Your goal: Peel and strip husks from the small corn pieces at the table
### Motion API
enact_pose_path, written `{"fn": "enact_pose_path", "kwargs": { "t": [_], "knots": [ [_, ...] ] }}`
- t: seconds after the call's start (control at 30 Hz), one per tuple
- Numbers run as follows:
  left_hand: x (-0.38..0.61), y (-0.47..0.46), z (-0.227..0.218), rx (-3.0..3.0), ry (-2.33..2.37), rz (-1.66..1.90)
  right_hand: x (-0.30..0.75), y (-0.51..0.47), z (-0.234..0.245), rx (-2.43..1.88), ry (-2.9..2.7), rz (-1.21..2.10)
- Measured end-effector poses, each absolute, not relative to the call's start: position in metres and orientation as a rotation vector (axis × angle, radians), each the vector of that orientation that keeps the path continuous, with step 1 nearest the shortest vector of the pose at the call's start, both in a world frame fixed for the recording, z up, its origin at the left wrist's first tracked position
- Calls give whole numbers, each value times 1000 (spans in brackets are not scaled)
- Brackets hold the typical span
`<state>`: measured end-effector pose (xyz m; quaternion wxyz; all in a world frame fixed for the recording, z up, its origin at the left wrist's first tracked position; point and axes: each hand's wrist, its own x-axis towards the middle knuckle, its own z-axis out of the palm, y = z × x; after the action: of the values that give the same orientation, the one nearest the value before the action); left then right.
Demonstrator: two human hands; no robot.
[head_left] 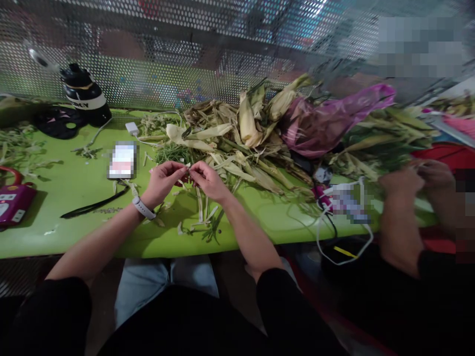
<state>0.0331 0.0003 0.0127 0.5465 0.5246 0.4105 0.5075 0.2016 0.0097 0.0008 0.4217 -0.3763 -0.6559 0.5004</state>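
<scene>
Pinched between the closed fingertips of the left hand and the right hand is a small piece, too tiny to be identified, held above the green table. Nearer the front edge, plant scraps are strewn. A pale watch is worn on the left wrist. To the left, a black strap and, beyond it, a phone are laid. Just behind the hands, green stems are heaped. Farther back, corn husks are piled against a purple bag, and a bottle is stood before a perforated metal screen.
</scene>
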Motion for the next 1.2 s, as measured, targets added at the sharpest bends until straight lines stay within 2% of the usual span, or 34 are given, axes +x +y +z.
{"fn": "enact_pose_path", "kwargs": {
  "t": [0.2,0.5,0.73,0.9,1.03,1.2],
  "knots": [
    [22,6,17,1242,930,1002,208,11,6,-937,-1644,1397],
    [15,8,25,1405,818,984,208,5,7,-920,-1500,1576],
    [22,1,35,1431,911,1043,201,4,-1,-978,-1417,1521],
    [0,-9,43,1677,1077,898,203,1,2,-920,-1427,1489],
    [-44,-40,32,2012,1325,716,207,-2,6,-898,-1432,1484],
    [-73,-73,0,2256,1346,479,204,-4,2,-840,-1491,1579]
  ]
}}
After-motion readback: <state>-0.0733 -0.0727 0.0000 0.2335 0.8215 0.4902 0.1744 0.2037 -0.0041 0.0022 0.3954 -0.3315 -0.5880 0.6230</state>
